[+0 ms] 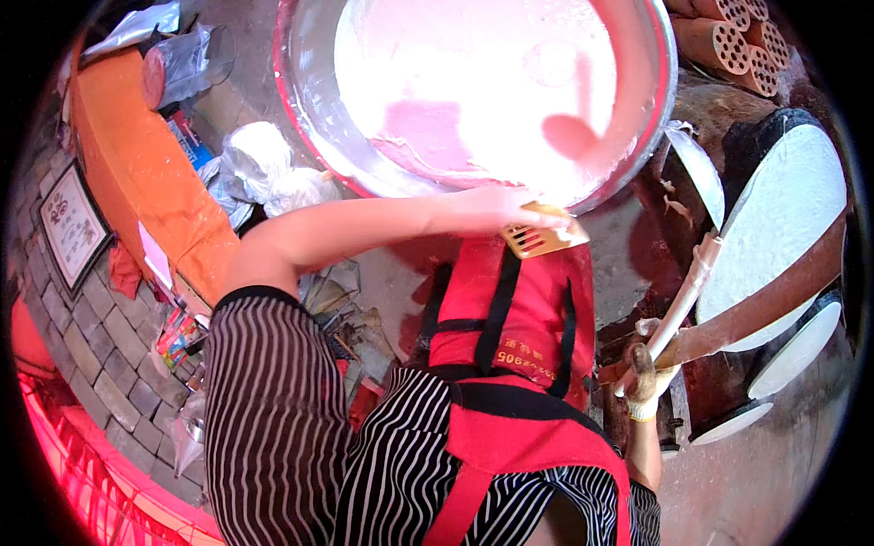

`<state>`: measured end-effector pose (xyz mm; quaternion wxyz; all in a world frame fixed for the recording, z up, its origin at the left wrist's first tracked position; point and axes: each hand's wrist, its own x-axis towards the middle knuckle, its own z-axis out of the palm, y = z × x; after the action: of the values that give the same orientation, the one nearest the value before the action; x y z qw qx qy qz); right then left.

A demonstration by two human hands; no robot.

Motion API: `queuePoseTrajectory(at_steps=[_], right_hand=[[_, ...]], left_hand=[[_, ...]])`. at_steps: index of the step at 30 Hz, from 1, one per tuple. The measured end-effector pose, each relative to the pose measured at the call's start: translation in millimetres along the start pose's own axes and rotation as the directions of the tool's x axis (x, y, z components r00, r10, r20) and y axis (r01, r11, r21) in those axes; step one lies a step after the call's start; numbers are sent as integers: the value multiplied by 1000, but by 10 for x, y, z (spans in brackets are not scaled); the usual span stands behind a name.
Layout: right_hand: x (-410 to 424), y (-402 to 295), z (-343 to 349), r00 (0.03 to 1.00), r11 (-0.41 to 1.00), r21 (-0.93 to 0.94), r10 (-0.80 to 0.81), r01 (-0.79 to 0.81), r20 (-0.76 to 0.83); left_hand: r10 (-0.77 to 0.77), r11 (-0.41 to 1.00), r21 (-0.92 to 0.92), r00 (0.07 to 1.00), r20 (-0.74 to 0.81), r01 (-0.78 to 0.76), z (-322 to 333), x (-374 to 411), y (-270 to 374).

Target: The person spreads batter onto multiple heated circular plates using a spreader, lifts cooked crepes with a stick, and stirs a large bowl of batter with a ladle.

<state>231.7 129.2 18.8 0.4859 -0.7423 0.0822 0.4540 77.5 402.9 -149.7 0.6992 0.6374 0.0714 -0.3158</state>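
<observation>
My bare left hand [529, 208] holds a yellow slotted scraper or turner [543, 235] near the near rim of a large round metal basin [307, 102]. The basin holds a white, pasty mass [423, 136], partly washed out by glare. On the right, my gloved right hand [645, 382] is closed around the pale handle of a long ladle [703, 174]; its white-coated bowl points away from me. A long brown wooden bar [771, 293] runs beside this hand; whether the hand grips it too cannot be told. My red apron [532, 423] hangs below.
Large white-coated oval pieces [778, 225] stand at the right. Perforated clay-coloured cylinders [724, 48] are stacked at the upper right. Left are an orange-covered surface [150, 164], white plastic bags [256, 160], a framed sheet bearing writing [74, 228] and grey paving [123, 362].
</observation>
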Motion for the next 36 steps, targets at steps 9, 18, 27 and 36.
queuePoseTrajectory(at_steps=[9, 18, 27, 36], right_hand=[[101, -57, 96, 998, 998, -10, -59, 59, 27], [96, -156, 118, 998, 995, -84, -58, 58, 3], [277, -416, 390, 997, 992, -94, 81, -82, -14], [312, -322, 269, 998, 996, -87, -9, 4, -55]], left_hand=[[336, 932, 81, 758, -559, -354, -181, 717, 269], [60, 997, -34, 981, -186, -67, -744, -497, -149], [170, 983, -83, 983, 72, -164, -302, -144, -575], [283, 922, -208, 934, -216, -327, -135, 76, -412]])
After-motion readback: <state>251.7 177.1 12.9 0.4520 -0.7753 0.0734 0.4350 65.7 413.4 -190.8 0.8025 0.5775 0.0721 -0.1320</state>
